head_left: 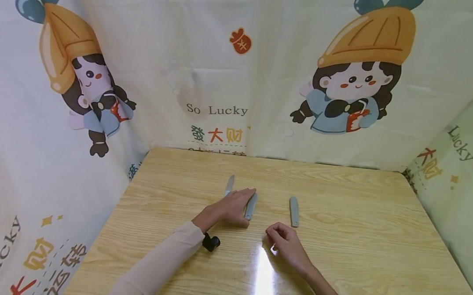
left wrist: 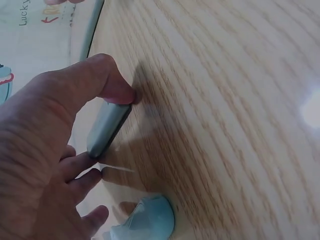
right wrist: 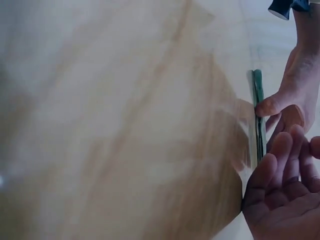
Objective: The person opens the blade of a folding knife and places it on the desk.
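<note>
My left hand (head_left: 234,205) spans a grey folded pocket knife (head_left: 251,207) lying on the table, thumb at its near end and a fingertip at the far end. The left wrist view shows the same knife (left wrist: 107,129) pinched lengthwise between them. Left of that hand, the bare blade (head_left: 229,183) of an opened knife points away from me; in the head view the hand hides its handle. A second folded knife (head_left: 294,211) lies farther right. Just in front of it, my right hand (head_left: 287,245) is held with fingers loosely bent and nothing in them.
The wooden table (head_left: 355,240) runs back to a printed cloth (head_left: 278,87), which also hangs along both sides. Black wrist cameras, one of them a camera (head_left: 210,242) below the left hand, sit on both wrists. A bright reflection shows on the tabletop before the right hand.
</note>
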`<state>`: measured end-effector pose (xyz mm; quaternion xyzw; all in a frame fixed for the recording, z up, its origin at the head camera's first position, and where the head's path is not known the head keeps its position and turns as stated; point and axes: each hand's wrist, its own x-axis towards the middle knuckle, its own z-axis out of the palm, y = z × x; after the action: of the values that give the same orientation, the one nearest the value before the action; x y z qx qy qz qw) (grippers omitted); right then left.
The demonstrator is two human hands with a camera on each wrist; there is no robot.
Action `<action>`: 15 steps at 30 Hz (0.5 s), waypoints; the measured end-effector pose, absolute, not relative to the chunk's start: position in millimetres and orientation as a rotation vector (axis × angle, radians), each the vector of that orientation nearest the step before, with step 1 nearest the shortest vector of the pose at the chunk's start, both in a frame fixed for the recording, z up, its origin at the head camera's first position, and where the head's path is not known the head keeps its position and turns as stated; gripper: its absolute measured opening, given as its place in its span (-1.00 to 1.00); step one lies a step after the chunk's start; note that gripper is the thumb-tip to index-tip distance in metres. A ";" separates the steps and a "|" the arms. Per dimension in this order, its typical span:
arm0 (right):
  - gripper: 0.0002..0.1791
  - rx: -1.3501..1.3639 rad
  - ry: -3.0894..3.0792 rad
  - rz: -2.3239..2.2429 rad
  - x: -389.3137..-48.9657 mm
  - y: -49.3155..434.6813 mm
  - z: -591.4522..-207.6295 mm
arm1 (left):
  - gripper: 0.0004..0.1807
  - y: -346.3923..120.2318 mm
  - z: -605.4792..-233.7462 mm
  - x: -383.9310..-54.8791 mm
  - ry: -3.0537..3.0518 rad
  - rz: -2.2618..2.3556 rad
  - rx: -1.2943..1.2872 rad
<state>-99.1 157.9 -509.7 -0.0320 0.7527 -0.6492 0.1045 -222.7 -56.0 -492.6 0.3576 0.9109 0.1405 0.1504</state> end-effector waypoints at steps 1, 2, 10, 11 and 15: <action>-0.71 -0.084 2.236 -1.895 -99.8 157.0 -509.3 | 0.16 -56.4 -493.2 -222.5 2.633 0.402 1.028; -0.71 -0.074 2.243 -1.882 -100.7 156.2 -508.6 | 0.17 -57.2 -493.8 -222.3 2.645 0.399 1.029; -0.66 -0.133 2.249 -1.819 -106.6 156.2 -506.8 | 0.22 -60.3 -494.4 -218.7 2.720 0.437 1.037; -0.66 -0.140 2.247 -1.821 -107.0 156.5 -506.5 | 0.23 -60.1 -494.0 -218.1 2.726 0.443 1.042; -0.66 -0.140 2.243 -1.822 -108.0 157.4 -506.6 | 0.25 -60.0 -491.7 -214.9 2.761 0.449 1.075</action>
<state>-108.0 157.4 -506.6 -0.0481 0.7693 -0.6248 0.1240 -214.9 -60.0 -491.7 0.3579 0.9189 0.1495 0.0725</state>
